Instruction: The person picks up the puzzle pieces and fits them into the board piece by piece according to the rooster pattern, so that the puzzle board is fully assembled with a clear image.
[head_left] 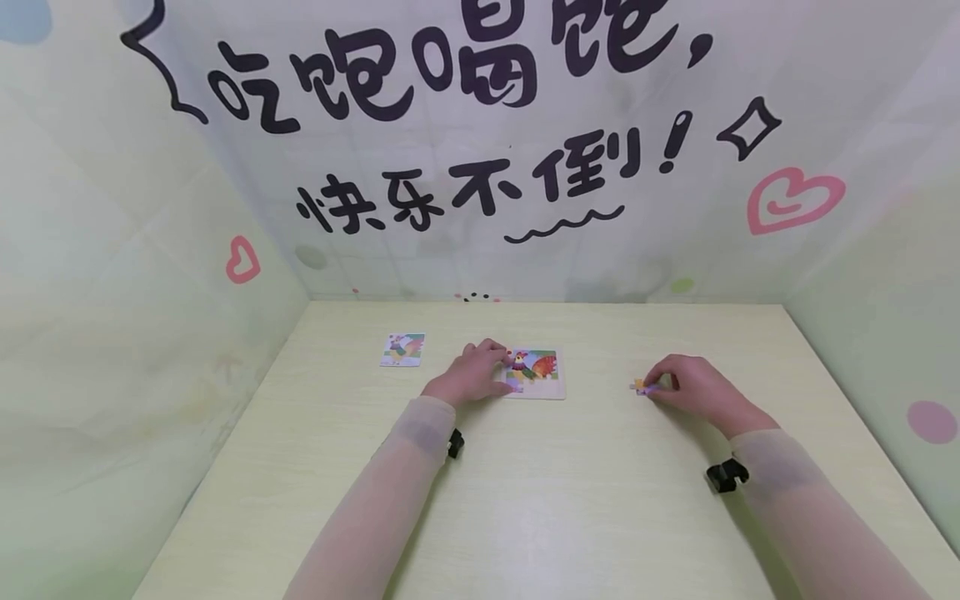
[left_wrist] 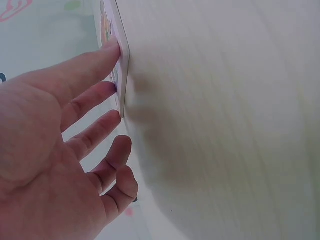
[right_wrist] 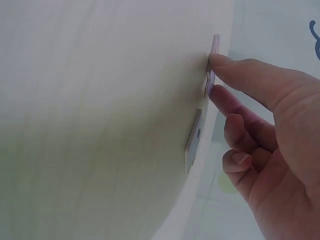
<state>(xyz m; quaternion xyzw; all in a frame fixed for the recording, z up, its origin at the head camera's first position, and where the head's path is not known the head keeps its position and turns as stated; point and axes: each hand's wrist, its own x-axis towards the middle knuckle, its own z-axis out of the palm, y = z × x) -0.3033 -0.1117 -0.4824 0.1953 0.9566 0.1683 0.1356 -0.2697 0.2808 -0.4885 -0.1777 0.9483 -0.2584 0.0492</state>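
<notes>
A wooden jigsaw board (head_left: pixel 553 388) with a partly assembled rooster picture lies flat on the table. My left hand (head_left: pixel 472 373) is at its left side, the thumb (left_wrist: pixel 106 56) and nearest fingertips touching the board's edge (left_wrist: pixel 123 60). The ring and little fingers bend loosely away from it. Right of the board, my right hand (head_left: pixel 693 387) pinches a small orange and purple puzzle piece (head_left: pixel 640 387) between thumb and index finger, just over the tabletop. In the right wrist view, another flat piece (right_wrist: pixel 194 142) lies beyond the pinched one.
A square card (head_left: pixel 402 350) with a paler rooster picture lies at the back left of the pale wooden table (head_left: pixel 540 508). A printed cloth backdrop (head_left: pixel 555 258) with black lettering stands along the back edge and both sides.
</notes>
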